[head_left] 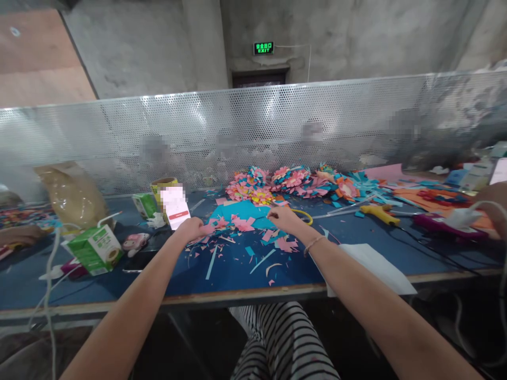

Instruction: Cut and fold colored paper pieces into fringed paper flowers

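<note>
My left hand (190, 229) is closed at the left edge of a heap of cut paper, with a pink paper piece (207, 229) at its fingertips. Opposite it, my right hand (283, 217) has its fingers curled together over the right side of a turquoise paper sheet (237, 209); anything inside them is too small to make out. Between both hands lie pink paper pieces (243, 224) on the turquoise sheet. Just behind my right hand shows a yellow ring-shaped handle (304, 215). A lit phone (175, 206) stands propped up beyond my left hand.
Paper flowers (253, 187) are piled against the perforated metal screen (253, 121). Left are a green drink carton (95, 249) and a dark phone (139, 262). Right are a white sheet (368, 266), a yellow glue gun (379, 215) and a purple power strip (447, 227). Other people's hands (19, 236) show at both sides.
</note>
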